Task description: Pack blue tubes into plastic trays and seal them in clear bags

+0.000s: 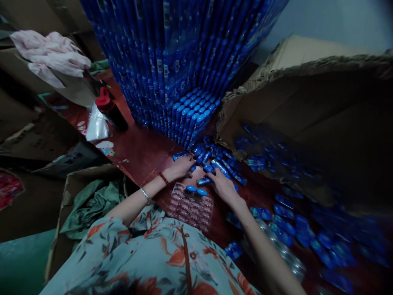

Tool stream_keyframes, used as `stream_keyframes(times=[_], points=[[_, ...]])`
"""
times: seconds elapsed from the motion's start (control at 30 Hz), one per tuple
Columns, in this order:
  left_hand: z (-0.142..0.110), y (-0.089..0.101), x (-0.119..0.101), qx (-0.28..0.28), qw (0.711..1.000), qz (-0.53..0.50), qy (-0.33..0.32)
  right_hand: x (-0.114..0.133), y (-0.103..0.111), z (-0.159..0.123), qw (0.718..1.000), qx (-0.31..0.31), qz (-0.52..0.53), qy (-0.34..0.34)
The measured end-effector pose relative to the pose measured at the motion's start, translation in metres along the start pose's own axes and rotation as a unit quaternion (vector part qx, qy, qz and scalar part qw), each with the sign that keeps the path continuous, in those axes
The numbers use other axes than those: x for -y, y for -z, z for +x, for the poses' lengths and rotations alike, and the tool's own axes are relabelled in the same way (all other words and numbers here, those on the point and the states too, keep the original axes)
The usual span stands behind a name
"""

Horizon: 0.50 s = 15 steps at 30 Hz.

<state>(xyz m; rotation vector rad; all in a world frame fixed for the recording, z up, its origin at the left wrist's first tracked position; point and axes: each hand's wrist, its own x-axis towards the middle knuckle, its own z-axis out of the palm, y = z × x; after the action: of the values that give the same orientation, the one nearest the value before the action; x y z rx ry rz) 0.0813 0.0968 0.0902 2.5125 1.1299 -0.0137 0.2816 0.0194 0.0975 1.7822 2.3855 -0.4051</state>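
Observation:
My left hand [181, 167] has its fingers curled round a small shiny blue pack [192, 168] by the loose pile. Its wrist wears a dark red beaded bracelet and a silver bangle. To the right, my right hand [223, 186] grips another blue pack [203, 181] at the fingertips. Between and below the hands, two blue packs [196, 191] sit end to end at the far edge of a pinkish tray [190, 209] with rows of moulded hollows. Beyond my fingers lies a heap of loose blue packs [211, 151]; the exact contents are too small to read.
A tall wall of stacked blue packs [147, 73] rises behind the heap. At right, a torn open carton [294, 102] spills more packs over the red table [147, 151]. A red-capped bottle [112, 110] and a clear plastic bag [97, 125] stand left. A box with green cloth [95, 205] is lower left.

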Motion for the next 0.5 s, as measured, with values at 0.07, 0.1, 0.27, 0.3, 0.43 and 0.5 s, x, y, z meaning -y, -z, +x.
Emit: stream_keyframes(times=[0.07, 0.1, 0.27, 0.3, 0.43, 0.5], points=[[0.005, 0.000, -0.004, 0.011, 1.000, -0.001, -0.011, -0.003, -0.003, -0.007, 0.999, -0.034, -0.001, -0.016], [0.003, 0.000, -0.006, 0.005, 1.000, -0.012, -0.010, -0.005, -0.005, -0.015, 0.998, -0.058, 0.012, -0.028], [-0.047, 0.007, -0.002, -0.114, 0.979, -0.170, 0.018, -0.018, -0.014, -0.076, 0.974, -0.116, 0.181, -0.076], [-0.062, 0.008, -0.001, -0.139, 0.968, -0.207, 0.032, -0.017, -0.014, -0.088, 0.970, -0.096, 0.213, -0.074], [-0.113, 0.003, -0.008, -0.190, 0.928, -0.310, 0.087, 0.003, -0.014, -0.109, 0.952, -0.070, 0.297, -0.026], [-0.126, -0.007, -0.018, -0.202, 0.915, -0.339, 0.081, 0.017, -0.017, -0.105, 0.947, -0.109, 0.301, 0.003]])
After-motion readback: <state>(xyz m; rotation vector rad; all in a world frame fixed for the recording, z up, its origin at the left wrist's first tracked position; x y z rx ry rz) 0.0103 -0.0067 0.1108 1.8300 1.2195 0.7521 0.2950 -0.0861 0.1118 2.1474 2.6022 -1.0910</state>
